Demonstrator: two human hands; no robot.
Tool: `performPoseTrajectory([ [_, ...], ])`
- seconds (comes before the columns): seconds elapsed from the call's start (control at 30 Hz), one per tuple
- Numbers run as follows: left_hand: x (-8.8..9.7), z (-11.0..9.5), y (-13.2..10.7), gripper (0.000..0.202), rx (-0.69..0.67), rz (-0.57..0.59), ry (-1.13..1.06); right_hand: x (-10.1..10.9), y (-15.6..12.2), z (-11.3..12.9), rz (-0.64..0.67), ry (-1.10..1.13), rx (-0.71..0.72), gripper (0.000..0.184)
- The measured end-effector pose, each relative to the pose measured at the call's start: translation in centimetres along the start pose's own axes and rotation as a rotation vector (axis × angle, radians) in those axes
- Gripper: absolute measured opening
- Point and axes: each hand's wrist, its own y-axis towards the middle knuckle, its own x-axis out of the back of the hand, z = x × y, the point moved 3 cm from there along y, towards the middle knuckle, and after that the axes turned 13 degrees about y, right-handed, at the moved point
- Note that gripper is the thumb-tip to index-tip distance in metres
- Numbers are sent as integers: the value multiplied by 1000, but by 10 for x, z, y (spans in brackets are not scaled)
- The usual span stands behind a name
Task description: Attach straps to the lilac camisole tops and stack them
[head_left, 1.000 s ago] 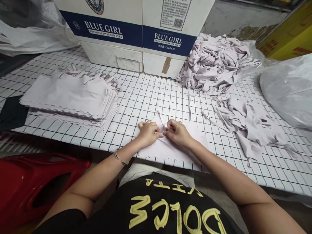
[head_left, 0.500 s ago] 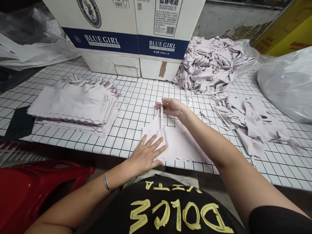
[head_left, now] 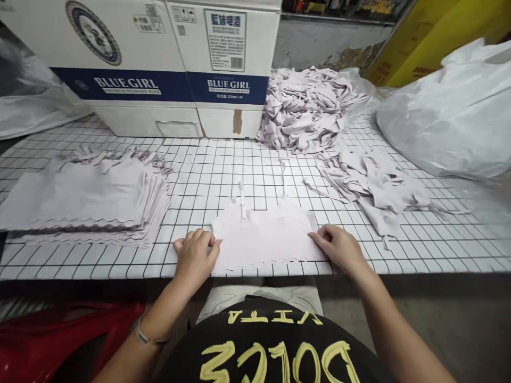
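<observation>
A pale lilac strap top (head_left: 265,236) lies flat at the near edge of the white gridded table (head_left: 223,175), its two thin straps pointing away from me. My left hand (head_left: 195,255) pinches its lower left corner with curled fingers. At the lower right corner, my right hand (head_left: 339,247) grips the hem the same way.
A neat stack of folded lilac tops (head_left: 85,199) sits at the left. A loose heap of the same garments (head_left: 307,106) and a smaller spread (head_left: 373,181) lie at the back right. Blue Girl cardboard boxes (head_left: 159,64) stand behind; white plastic bags (head_left: 447,117) fill the right. A red stool (head_left: 48,340) is at the lower left.
My right hand left the strap and came back to the garment's lower right corner. My left hand went from flat on the cloth to gripping the lower left corner. The view shifted right.
</observation>
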Motion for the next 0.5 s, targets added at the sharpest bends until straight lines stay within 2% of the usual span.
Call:
performPoseTrajectory([
  [0.07, 6, 0, 1, 23, -18, -6, 23, -6, -10, -5, -9, 40, 64, 33],
  [0.13, 19, -11, 2, 21, -59, -100, 13, -7, 4, 1, -60, 80, 114, 31],
  [0.17, 26, -23, 4, 24, -133, -158, -33, -4, 20, 5, -90, 105, 132, 30],
  [0.23, 39, -62, 13, 27, -380, -214, -205, 3, 65, 18, -136, 152, 179, 25],
  [0.3, 47, -106, 41, 23, -572, -134, -421, 12, 113, 36, -166, 167, 282, 10],
  [0.33, 49, -125, 63, 23, -554, -77, -509, 17, 132, 46, -165, 155, 339, 11],
  [0.4, 48, -154, 118, 24, -355, -4, -606, 19, 154, 64, -71, 133, 436, 20],
  [0.43, 47, -165, 145, 30, -292, 11, -611, 16, 153, 71, 12, 131, 480, 19],
  [0.5, 39, -183, 193, 34, -193, 80, -611, 2, 130, 79, 180, 151, 596, 16],
])
